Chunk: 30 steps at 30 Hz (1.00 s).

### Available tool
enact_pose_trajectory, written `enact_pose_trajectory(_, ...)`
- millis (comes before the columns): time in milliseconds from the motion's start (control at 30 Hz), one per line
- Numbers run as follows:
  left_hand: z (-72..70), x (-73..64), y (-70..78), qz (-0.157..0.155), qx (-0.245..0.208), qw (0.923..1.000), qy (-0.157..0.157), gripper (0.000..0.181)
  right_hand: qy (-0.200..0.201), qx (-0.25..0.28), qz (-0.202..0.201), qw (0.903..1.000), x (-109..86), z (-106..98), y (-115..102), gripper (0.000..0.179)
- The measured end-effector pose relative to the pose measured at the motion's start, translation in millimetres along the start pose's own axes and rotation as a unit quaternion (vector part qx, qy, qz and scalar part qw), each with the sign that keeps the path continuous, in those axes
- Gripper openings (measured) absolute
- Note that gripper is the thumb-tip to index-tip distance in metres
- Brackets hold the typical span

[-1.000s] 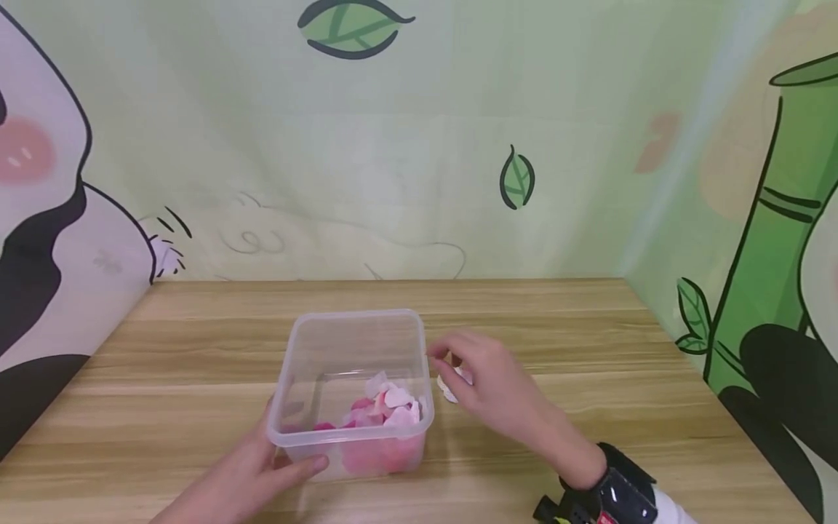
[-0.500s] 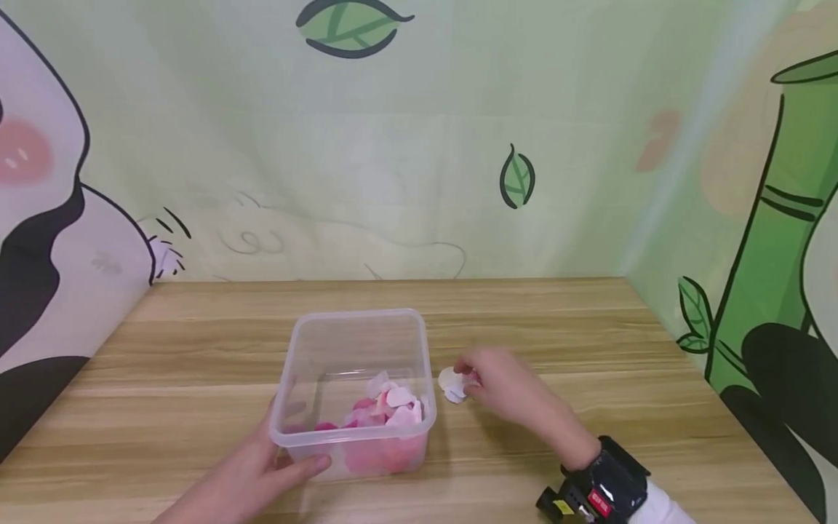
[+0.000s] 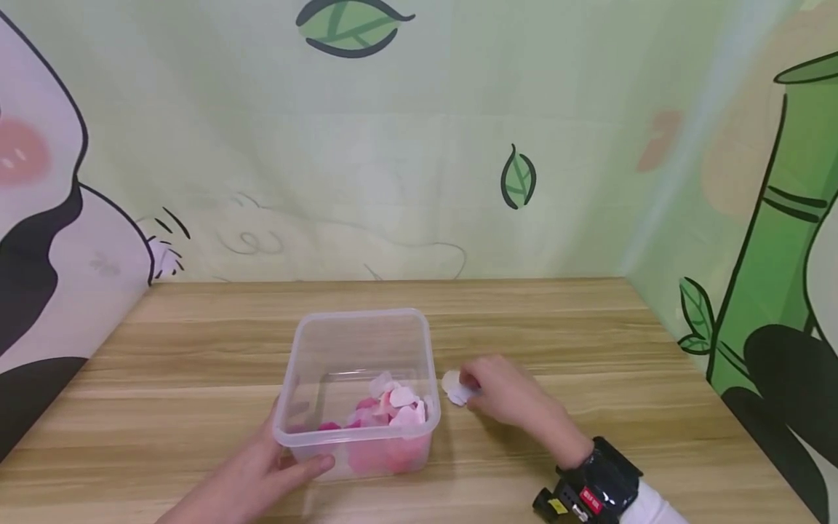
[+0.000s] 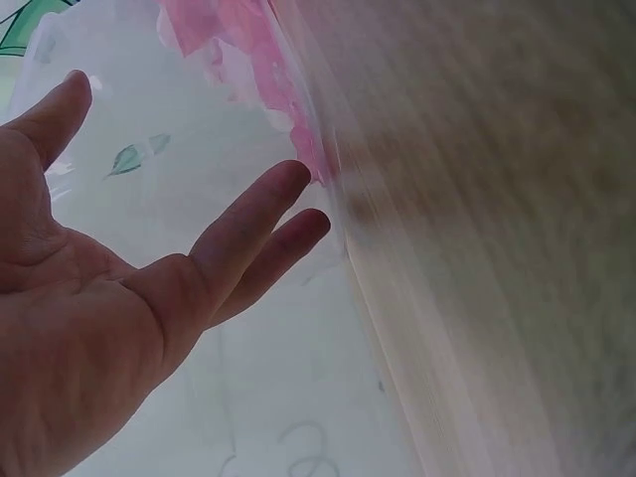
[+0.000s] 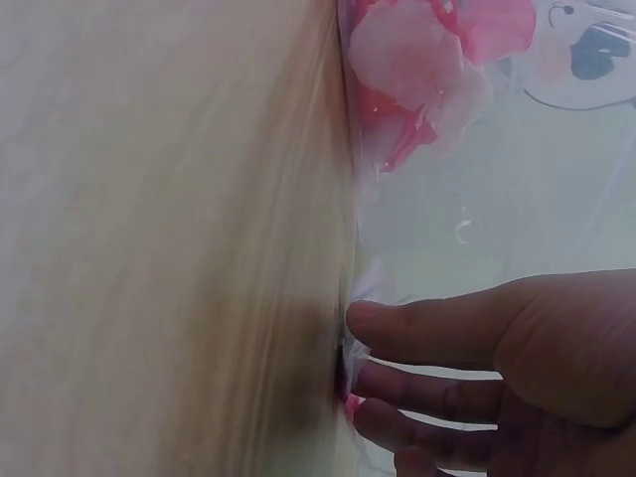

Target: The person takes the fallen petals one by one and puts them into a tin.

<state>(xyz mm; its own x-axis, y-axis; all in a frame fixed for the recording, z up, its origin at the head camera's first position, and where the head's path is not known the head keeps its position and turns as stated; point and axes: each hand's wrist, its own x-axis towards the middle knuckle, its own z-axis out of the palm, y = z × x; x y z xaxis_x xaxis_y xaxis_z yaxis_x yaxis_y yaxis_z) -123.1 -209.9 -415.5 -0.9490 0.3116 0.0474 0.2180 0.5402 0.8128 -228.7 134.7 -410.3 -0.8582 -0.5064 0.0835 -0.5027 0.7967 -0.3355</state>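
Observation:
A clear plastic box (image 3: 356, 437) with an open top stands on the table, pink and white artificial petals (image 3: 393, 411) heaped in its right part. My left hand (image 3: 265, 458) rests at its near left corner, thumb along the front wall. The left wrist view has that hand's fingers (image 4: 253, 214) extended and spread against the box. Right of the box, several white petals (image 3: 456, 387) lie on the wood. Over them is my right hand (image 3: 507, 393), pinching at a white petal (image 5: 363, 283) with thumb and fingertips. A bit of pink shows under the fingers in the right wrist view.
The wood-grain table (image 3: 216, 342) runs back to a green printed backdrop (image 3: 393, 145) with leaves, pandas and bamboo. A black wrist strap (image 3: 599, 480) with a small device sits on the right forearm.
My right hand has drawn away from the box's right wall, moving right and down onto the white petals. The left hand stays at the box, which has shifted very slightly right in view.

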Motion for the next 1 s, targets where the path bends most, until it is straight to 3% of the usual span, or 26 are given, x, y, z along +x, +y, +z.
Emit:
enact_pose_trajectory(400,0.4,-1.1,2.0,-0.023,-0.017,0.9996,-0.006,0.108,-0.003,0.03,0.04,0.9987,0.5,-2.6,2.7,0.016)
enact_pose_trajectory(600,-0.5,-1.3,2.5,-0.024,-0.014,0.9996,-0.009,0.107,0.002,0.038,0.035,0.9987,-0.2,-5.9,4.8,0.012)
enact_pose_trajectory(833,-1.7,-0.7,3.3,-0.028,-0.015,0.9994,-0.013,0.106,0.025,0.058,0.022,0.9977,-2.4,-19.4,5.3,0.003)
enact_pose_trajectory(1000,-2.3,-0.1,3.0,-0.033,-0.02,0.9991,-0.016,0.104,0.064,0.077,0.012,0.9949,-3.8,-29.2,-0.5,0.005)
